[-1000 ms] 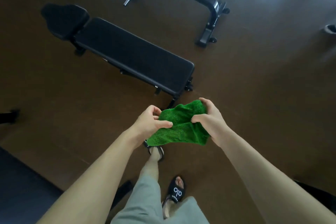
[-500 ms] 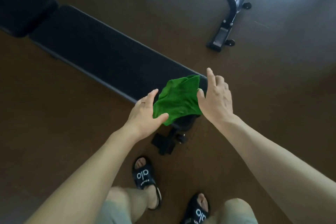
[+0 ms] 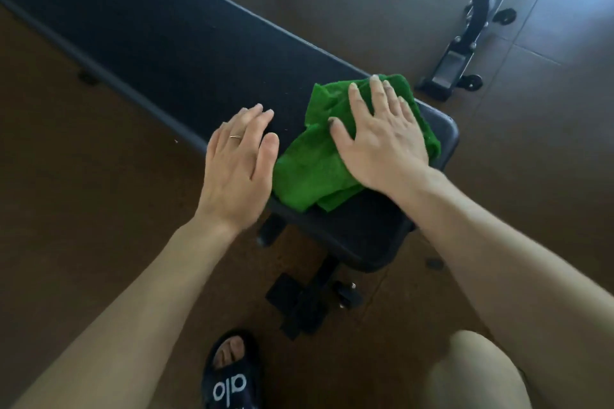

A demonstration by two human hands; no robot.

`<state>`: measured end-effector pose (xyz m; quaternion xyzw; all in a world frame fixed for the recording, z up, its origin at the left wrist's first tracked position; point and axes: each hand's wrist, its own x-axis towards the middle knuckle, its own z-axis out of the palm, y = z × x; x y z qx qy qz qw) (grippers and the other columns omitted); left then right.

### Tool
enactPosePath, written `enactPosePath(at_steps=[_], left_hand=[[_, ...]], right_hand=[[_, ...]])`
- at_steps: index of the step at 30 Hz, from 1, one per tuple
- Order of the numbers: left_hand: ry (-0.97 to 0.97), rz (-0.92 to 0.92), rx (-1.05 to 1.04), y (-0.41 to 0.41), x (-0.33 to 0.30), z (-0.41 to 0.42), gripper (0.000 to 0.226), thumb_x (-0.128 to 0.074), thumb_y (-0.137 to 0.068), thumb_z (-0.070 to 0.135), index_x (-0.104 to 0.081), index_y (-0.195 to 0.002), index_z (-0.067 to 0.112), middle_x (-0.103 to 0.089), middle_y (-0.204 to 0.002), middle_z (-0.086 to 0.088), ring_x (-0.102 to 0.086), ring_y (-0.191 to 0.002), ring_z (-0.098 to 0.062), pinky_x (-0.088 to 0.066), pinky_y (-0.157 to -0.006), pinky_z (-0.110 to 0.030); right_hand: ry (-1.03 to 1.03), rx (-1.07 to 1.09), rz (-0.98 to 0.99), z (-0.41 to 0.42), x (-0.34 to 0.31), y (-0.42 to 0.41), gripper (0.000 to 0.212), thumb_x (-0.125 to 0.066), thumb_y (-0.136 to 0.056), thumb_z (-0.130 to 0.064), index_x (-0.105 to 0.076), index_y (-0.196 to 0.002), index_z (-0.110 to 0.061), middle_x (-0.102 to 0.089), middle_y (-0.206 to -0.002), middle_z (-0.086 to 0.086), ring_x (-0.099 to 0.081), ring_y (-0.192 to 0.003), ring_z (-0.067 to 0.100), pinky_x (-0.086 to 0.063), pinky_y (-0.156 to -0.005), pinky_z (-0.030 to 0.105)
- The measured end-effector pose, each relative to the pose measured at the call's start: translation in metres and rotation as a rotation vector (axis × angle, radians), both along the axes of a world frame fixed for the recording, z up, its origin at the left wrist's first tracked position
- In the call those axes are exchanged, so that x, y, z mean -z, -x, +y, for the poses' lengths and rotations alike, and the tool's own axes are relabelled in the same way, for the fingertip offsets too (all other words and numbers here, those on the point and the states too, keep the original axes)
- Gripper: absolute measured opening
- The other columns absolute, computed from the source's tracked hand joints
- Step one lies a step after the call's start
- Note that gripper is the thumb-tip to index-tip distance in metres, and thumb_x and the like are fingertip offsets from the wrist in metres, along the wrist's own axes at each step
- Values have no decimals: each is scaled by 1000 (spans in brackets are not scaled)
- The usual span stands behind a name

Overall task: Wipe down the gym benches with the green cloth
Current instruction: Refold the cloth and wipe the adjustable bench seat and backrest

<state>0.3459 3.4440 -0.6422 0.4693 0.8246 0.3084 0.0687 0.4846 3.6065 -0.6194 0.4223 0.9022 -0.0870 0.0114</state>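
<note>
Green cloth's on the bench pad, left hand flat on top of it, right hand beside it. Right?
Hands are swapped. In the head view the right hand lies flat on the green cloth on the bench pad; the left hand is beside it.

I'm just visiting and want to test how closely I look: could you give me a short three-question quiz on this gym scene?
1. True or false: the green cloth lies on the near end of the black bench.
2. Which hand presses flat on the cloth? A) left hand B) right hand C) both
3. Fill in: the left hand wears a thin ____ on one finger.

Key
1. True: it lies crumpled on the padded top.
2. B: the right hand lies flat on it with straight fingers; the left hand is open beside the cloth, at its left edge.
3. ring
</note>
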Motion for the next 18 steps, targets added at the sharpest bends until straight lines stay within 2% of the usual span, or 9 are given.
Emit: enactPosePath(at_steps=[2,4,8,12,15,18], left_hand=[[25,150,-7,-5,7,0,65,-14,-104,50,-34,-158,20,-26,-168,1,-7,-158,-16,0,-128,-38],[52,194,-31,-6,10,3,68,-12,-104,52,-26,-161,20,-19,-170,-1,-3,-158,-19,2,-128,-38],[59,187,-22,-10,12,-2,69,-10,-104,53,-23,-162,18,-17,-171,-3,-4,-158,-18,2,-128,-38],[23,200,-47,-13,14,-1,70,-7,-105,52,-28,-161,17,-21,-170,-2,-5,-158,-17,1,-129,-41],[11,224,-61,-15,17,0,68,-8,-105,50,-30,-160,16,-23,-169,-2,-6,-158,-18,0,-129,-42],[-21,235,-90,-16,17,2,65,-11,-106,48,-36,-158,17,-27,-167,-3,-11,-158,-20,-3,-128,-44]], right_hand=[[-11,-25,-3,32,-1,4,75,-19,-103,-65,-8,-165,-25,2,-173,9,2,-159,22,1,-128,38],[2,-37,-23,43,-3,7,74,-19,-103,-64,-7,-165,-24,1,-173,9,2,-159,22,0,-128,38],[4,-47,-6,-20,-5,-16,75,-18,-103,-59,-4,-165,-18,6,-172,14,6,-159,27,2,-128,42],[8,-127,0,-79,-6,-49,73,-14,-103,-61,0,-165,-24,11,-171,8,13,-158,22,6,-128,41],[1,-132,17,-45,-4,-51,67,-15,-105,-60,-2,-164,-32,9,-172,0,9,-158,16,6,-127,36],[-2,-20,1,8,-2,-39,67,-17,-105,-58,-5,-165,-30,5,-173,1,5,-159,18,3,-127,36]])
